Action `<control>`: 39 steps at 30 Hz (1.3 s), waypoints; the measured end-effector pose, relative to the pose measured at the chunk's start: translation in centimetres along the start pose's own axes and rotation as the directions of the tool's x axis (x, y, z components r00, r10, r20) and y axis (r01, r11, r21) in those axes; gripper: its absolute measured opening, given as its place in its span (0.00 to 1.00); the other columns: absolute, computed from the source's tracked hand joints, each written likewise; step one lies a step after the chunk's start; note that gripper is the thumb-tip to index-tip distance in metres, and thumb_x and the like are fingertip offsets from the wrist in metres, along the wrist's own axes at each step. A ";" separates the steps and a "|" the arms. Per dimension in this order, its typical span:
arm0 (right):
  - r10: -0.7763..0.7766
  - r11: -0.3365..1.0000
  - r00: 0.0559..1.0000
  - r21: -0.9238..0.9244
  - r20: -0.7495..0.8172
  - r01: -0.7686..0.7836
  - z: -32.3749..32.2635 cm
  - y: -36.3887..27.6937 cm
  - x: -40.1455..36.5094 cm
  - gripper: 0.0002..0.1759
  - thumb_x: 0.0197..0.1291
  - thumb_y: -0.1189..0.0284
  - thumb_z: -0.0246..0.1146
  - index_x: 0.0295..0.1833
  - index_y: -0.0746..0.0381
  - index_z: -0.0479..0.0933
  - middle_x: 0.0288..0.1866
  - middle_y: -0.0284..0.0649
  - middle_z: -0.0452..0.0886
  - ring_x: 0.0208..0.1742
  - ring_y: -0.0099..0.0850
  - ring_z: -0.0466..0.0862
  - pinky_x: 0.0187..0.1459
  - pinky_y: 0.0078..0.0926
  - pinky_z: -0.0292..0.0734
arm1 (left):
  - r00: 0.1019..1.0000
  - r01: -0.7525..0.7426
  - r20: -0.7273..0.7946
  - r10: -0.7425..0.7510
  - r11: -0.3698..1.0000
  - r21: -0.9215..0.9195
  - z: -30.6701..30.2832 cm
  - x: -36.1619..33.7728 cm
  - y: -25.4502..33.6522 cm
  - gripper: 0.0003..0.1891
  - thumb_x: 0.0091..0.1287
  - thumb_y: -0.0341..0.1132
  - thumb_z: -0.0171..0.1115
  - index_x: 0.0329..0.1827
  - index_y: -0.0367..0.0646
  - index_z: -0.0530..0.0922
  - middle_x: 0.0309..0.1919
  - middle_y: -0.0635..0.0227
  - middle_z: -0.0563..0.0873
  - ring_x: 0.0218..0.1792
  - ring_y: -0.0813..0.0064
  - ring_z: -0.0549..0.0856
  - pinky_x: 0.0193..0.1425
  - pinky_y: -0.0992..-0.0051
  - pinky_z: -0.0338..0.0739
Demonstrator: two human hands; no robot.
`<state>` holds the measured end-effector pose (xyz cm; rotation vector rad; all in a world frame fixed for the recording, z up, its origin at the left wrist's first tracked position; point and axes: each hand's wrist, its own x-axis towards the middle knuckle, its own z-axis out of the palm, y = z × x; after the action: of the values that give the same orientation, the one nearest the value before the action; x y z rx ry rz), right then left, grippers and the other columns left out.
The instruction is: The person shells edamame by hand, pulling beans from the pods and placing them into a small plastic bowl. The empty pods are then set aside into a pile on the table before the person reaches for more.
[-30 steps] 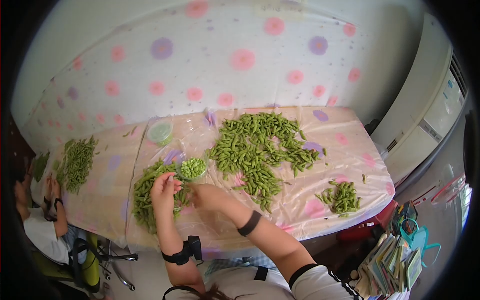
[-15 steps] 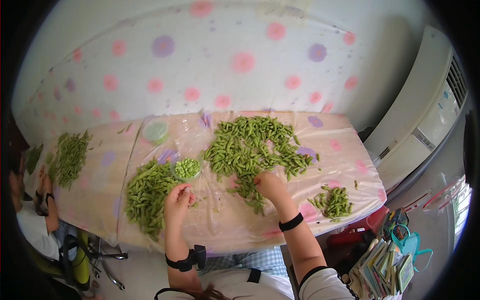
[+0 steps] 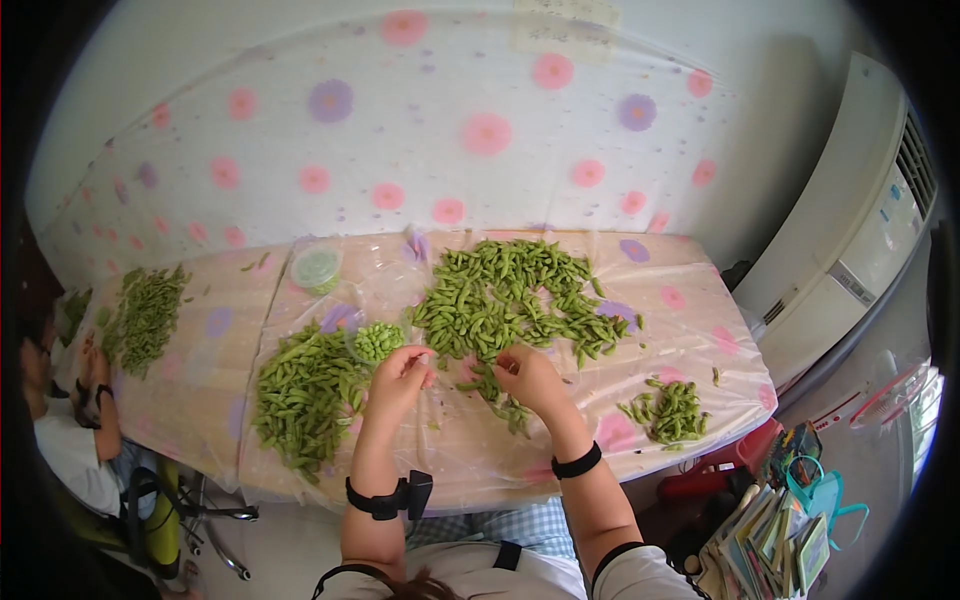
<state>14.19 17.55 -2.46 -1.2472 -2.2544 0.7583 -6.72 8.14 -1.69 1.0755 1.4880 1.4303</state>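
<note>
My left hand [image 3: 398, 376] is raised over the table just right of a clear bowl of shelled green beans [image 3: 379, 342]. Its fingertips are pinched together, and whatever lies between them is too small to make out. My right hand [image 3: 530, 378] is at the lower edge of a wide spread of green soybean pods [image 3: 500, 300]. Its fingers are curled closed close to the pods, their tips partly hidden. A dense heap of pods [image 3: 305, 405] lies left of my left hand.
A round tub with a pale lid [image 3: 317, 267] stands behind the bowl. A smaller pod pile [image 3: 673, 412] is at the right. On the left, another person's hands [image 3: 92, 365] are beside more pods [image 3: 148, 318]. Books [image 3: 765, 540] are stacked below the table's right end.
My left hand has moved right and slightly up, toward my right hand. My right hand has shifted only a little. The view has tilted slightly.
</note>
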 end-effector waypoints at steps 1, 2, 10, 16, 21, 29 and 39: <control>0.027 0.982 0.999 0.187 -0.018 -0.023 -0.2 -1.1 0.0 0.11 0.54 0.68 0.65 0.39 0.63 0.79 0.34 0.43 0.81 0.34 0.35 0.83 0.38 0.31 0.78 | 1.000 -0.022 -0.011 0.023 0.999 0.024 0.4 0.2 -0.2 0.12 0.71 0.34 0.55 0.51 0.35 0.76 0.32 0.65 0.83 0.32 0.80 0.82 0.39 0.81 0.75; 0.059 0.929 0.998 0.368 -0.029 -0.044 -0.2 -2.0 0.0 0.10 0.57 0.69 0.65 0.39 0.65 0.78 0.33 0.41 0.82 0.32 0.30 0.83 0.36 0.27 0.78 | 1.000 -0.018 -0.012 0.019 0.999 0.026 1.0 0.3 -0.8 0.12 0.71 0.34 0.55 0.51 0.35 0.76 0.32 0.65 0.83 0.32 0.80 0.82 0.39 0.81 0.75; 0.005 0.384 1.000 0.923 0.030 -0.030 1.2 -6.0 -0.1 0.06 0.63 0.75 0.61 0.42 0.67 0.76 0.32 0.33 0.80 0.32 0.21 0.80 0.36 0.19 0.78 | 0.993 -0.113 -0.037 0.109 0.983 -0.146 3.4 -2.3 1.1 0.15 0.72 0.36 0.54 0.50 0.31 0.73 0.33 0.67 0.82 0.32 0.81 0.80 0.38 0.81 0.74; 0.007 0.468 0.999 0.883 -0.050 0.041 2.4 -6.4 -0.7 0.07 0.65 0.72 0.61 0.37 0.65 0.75 0.27 0.29 0.76 0.26 0.18 0.72 0.29 0.17 0.70 | 0.975 -0.154 -0.160 0.154 0.988 0.011 2.3 -3.3 1.6 0.13 0.71 0.35 0.56 0.48 0.32 0.76 0.25 0.72 0.79 0.26 0.86 0.75 0.30 0.83 0.69; -0.149 0.755 0.981 0.627 -0.121 0.192 2.3 -6.6 -1.3 0.13 0.65 0.67 0.60 0.31 0.64 0.73 0.20 0.33 0.70 0.22 0.20 0.64 0.24 0.22 0.61 | 0.980 -0.159 -0.107 0.169 0.982 0.100 1.8 -4.8 1.8 0.13 0.70 0.36 0.57 0.45 0.31 0.78 0.21 0.76 0.75 0.23 0.88 0.71 0.26 0.83 0.65; -0.164 0.856 0.985 0.490 -0.045 0.165 1.7 -7.7 -1.9 0.17 0.66 0.67 0.59 0.26 0.65 0.71 0.18 0.28 0.62 0.23 0.18 0.59 0.24 0.21 0.58 | 0.979 -0.156 -0.110 0.171 0.978 0.138 1.6 -5.7 2.5 0.13 0.70 0.36 0.56 0.43 0.32 0.79 0.20 0.77 0.73 0.21 0.89 0.67 0.23 0.83 0.61; -0.101 0.423 0.995 0.905 0.007 0.037 2.9 -7.1 -3.5 0.11 0.68 0.73 0.54 0.45 0.66 0.79 0.29 0.31 0.76 0.28 0.19 0.72 0.31 0.18 0.68 | 0.999 -0.021 -0.051 0.014 0.991 -0.134 1.6 -6.2 1.8 0.13 0.71 0.37 0.56 0.44 0.33 0.79 0.21 0.76 0.76 0.22 0.88 0.72 0.27 0.84 0.65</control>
<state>9.75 10.71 -0.39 -0.5481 -1.4227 1.6902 -3.09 2.84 -0.05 0.9783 1.3979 1.5571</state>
